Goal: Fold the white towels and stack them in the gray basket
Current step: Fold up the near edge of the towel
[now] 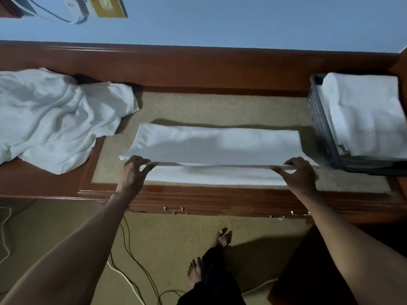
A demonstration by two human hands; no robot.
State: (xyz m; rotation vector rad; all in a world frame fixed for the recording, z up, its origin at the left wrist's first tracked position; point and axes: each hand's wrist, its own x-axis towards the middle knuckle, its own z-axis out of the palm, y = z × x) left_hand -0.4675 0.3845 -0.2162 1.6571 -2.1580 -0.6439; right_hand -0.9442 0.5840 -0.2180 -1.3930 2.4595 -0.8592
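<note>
A long white towel (218, 146) lies across the middle of the table, partly folded lengthwise. Its near edge is lifted off the surface. My left hand (132, 172) pinches that edge at the left end, and my right hand (297, 172) pinches it at the right end. Below the raised edge a lower layer of the towel lies flat. To the right stands the gray basket (319, 128), holding a stack of folded white towels (363, 113). A crumpled heap of white towels (55, 117) lies on the left part of the table.
The wooden table (198, 69) has a raised back rail against a blue wall and a woven beige top. Drawer handles show along its front. Cables (132, 271) run over the carpet near my bare feet (222, 238).
</note>
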